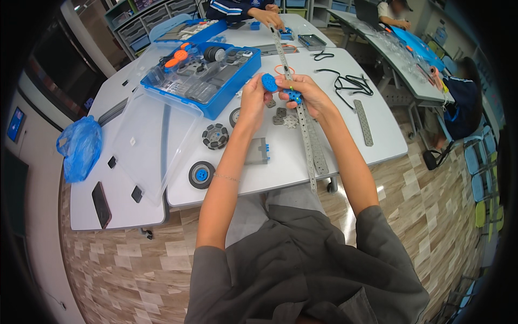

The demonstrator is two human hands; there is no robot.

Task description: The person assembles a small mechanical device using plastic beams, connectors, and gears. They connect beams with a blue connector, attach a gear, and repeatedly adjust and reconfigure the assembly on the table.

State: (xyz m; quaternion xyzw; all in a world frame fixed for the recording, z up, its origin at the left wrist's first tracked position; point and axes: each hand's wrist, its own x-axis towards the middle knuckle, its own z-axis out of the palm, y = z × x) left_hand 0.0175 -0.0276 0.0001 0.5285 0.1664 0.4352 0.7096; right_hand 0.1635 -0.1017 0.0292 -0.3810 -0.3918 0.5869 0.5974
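Note:
My left hand (254,102) pinches a round blue disc (269,82) with small holes. Just right of it, my right hand (312,97) is closed around a long grey perforated beam (306,148), near some blue connector pieces (293,96) with a bit of green; its thumb reaches the disc's edge. The beam slants from the table's far part down past the front edge. Under my hands lie a white gear (291,121) and small dark grey blocks (279,115). A grey box-shaped part with blue pegs (258,151) sits partly behind my left forearm.
Left of my arms are a blue parts bin (226,92), a clear lid (156,146), an omni wheel (215,136) and a tyred wheel (201,175). A phone (101,204) and blue bag (81,148) lie farther left. Black cables (350,83) lie right. Across the table works another person's hand (268,18).

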